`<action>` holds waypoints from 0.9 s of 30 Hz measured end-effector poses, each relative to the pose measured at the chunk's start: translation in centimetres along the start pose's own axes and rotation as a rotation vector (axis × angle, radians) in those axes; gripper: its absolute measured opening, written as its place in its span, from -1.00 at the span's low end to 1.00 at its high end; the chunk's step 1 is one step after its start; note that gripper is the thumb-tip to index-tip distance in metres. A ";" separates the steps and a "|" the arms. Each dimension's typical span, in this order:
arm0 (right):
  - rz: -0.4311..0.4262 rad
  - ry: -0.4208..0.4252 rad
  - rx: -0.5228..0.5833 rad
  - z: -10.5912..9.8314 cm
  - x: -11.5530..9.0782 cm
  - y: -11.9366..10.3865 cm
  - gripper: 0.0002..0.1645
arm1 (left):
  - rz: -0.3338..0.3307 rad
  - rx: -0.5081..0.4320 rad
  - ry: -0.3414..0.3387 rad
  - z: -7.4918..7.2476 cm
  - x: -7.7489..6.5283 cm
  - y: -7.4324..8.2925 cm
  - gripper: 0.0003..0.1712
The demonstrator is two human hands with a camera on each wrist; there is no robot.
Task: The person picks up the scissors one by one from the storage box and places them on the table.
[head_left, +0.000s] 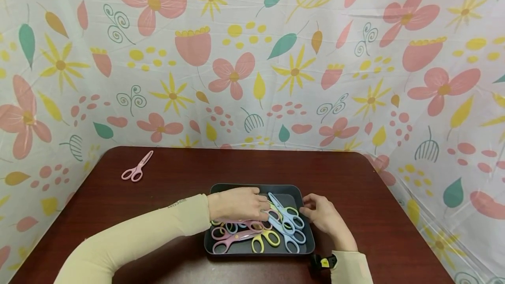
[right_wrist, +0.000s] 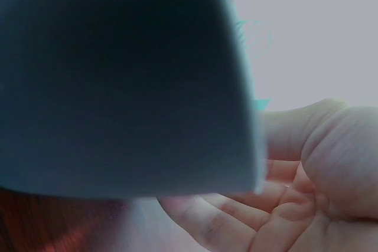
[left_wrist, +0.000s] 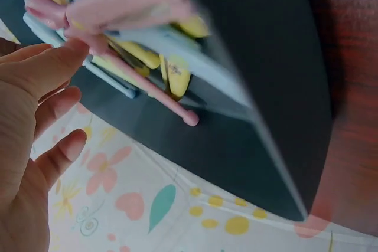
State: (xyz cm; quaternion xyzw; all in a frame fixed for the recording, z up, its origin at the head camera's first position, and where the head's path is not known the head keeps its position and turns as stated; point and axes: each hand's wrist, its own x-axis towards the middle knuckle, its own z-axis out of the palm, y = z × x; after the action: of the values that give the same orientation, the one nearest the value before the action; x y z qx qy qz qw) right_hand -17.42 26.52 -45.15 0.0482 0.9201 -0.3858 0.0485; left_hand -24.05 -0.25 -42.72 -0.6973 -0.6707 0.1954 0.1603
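Observation:
A dark grey tray [head_left: 264, 252] on the table holds several pairs of pink, yellow and blue scissors. My left hand [head_left: 240, 203] reaches over the tray from the left, fingers pointing down among the scissors. In the left wrist view its thumb tip overlaps pink scissors [left_wrist: 127, 10], while the other fingertips stay spread apart. Blue scissors [head_left: 285, 211] lie close to the right of those fingers. My right hand [head_left: 325, 217] is at the tray's right rim, thumb and fingers loosely bent with their tips close against it. The tray's wall [right_wrist: 127, 104] hides part of that hand.
Pink scissors [head_left: 136, 168] lie alone on the dark red-brown table [head_left: 177, 168], toward its far left corner. A flower-patterned sheet [head_left: 252, 78] hangs behind the table and down its sides. A black strap device [head_left: 323, 262] is on the right wrist.

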 end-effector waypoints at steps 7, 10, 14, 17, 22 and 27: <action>-0.005 0.000 0.008 0.0 0.1 0.0 -0.70 | 0.029 -0.008 -0.002 0.5 -0.3 0.2 -0.79; -0.005 0.000 0.009 0.0 0.0 0.1 -0.70 | 0.047 -0.016 0.004 0.7 -0.4 0.2 -0.79; -0.001 -0.001 0.008 0.0 0.0 0.1 -0.69 | 0.060 -0.020 0.007 0.9 -0.5 0.3 -0.76; -0.001 -0.005 0.010 0.0 0.0 0.0 -0.68 | 0.068 -0.030 0.015 1.0 -0.7 0.3 -0.70; 0.002 -0.009 0.009 0.0 0.0 0.0 -0.68 | 0.103 -0.057 0.058 1.1 -0.8 0.4 -0.70; 0.003 -0.007 0.009 0.0 -0.1 0.0 -0.68 | 0.127 -0.052 0.060 1.3 -0.6 0.4 -0.67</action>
State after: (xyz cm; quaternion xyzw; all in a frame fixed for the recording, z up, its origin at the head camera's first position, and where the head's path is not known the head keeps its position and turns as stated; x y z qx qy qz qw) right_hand -17.37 26.54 -45.11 0.0487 0.9180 -0.3902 0.0521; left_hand -24.35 -0.92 -43.98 -0.7478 -0.6251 0.1668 0.1492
